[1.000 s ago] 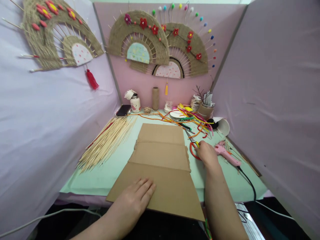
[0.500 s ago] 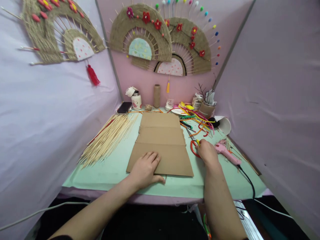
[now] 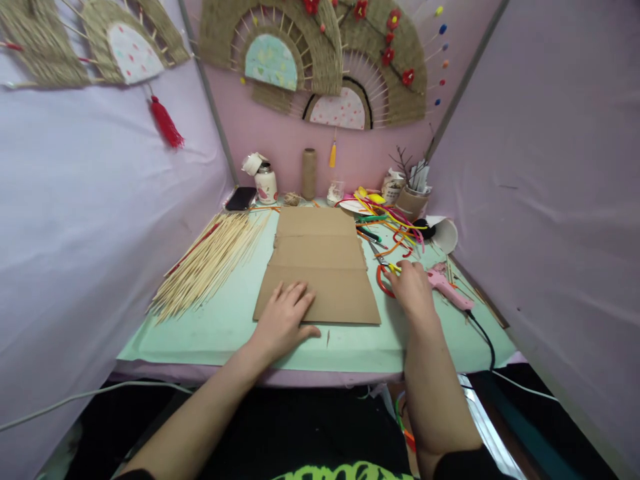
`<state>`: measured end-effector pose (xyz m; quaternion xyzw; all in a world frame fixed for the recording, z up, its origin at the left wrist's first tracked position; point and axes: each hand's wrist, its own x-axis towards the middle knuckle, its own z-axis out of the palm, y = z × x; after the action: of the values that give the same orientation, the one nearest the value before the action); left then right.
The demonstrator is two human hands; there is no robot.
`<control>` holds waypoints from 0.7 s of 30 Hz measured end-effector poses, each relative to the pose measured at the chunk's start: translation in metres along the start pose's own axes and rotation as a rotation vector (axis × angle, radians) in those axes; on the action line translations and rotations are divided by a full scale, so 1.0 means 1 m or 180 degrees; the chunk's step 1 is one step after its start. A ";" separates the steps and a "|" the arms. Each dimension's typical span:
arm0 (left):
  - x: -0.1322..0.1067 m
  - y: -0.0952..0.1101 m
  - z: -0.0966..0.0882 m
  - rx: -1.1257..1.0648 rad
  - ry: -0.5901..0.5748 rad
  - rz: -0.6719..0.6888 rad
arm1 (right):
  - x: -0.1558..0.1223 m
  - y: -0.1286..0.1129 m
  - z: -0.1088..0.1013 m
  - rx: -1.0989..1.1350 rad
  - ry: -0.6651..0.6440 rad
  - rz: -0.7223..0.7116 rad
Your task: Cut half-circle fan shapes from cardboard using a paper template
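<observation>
head view: left hand (image 3: 283, 312) spread over the cardboard's (image 3: 320, 257) near edge. right hand (image 3: 412, 288) pinches the scissors (image 3: 379, 280).

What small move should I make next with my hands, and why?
I'd probably lift the scissors with your right hand. That hand is already at their handle end, and your left hand lies spread over the near edge of the cardboard, so it could likely steady the sheet.
</observation>
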<state>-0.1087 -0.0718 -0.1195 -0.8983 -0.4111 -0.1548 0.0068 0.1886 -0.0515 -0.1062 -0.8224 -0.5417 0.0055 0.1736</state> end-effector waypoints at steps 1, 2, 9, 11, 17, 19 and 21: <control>-0.001 -0.004 -0.003 0.0057 -0.0021 0.0061 | -0.006 -0.002 -0.007 0.0197 0.0290 -0.0186; -0.002 -0.008 -0.004 0.0105 -0.0043 0.0130 | -0.014 -0.005 -0.014 0.0426 0.0571 -0.0435; -0.001 -0.023 -0.001 0.0311 0.0301 0.0644 | -0.124 -0.042 -0.037 0.0939 -0.0279 -0.3147; 0.003 -0.022 -0.005 0.0341 0.0406 0.0706 | -0.149 -0.050 -0.019 0.0680 -0.0596 -0.3605; 0.014 -0.019 -0.019 0.0365 0.0270 0.0720 | -0.155 -0.066 0.025 0.0260 -0.1115 -0.3654; 0.014 -0.018 -0.018 0.0318 0.0246 0.0676 | -0.151 -0.056 0.023 0.0157 -0.1281 -0.3476; 0.012 -0.018 -0.014 0.0295 0.0209 0.0651 | -0.154 -0.030 0.013 -0.0116 -0.1360 -0.2959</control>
<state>-0.1182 -0.0528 -0.1046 -0.9288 -0.3235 -0.1635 0.0774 0.0955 -0.1752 -0.1369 -0.4779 -0.8737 0.0863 0.0287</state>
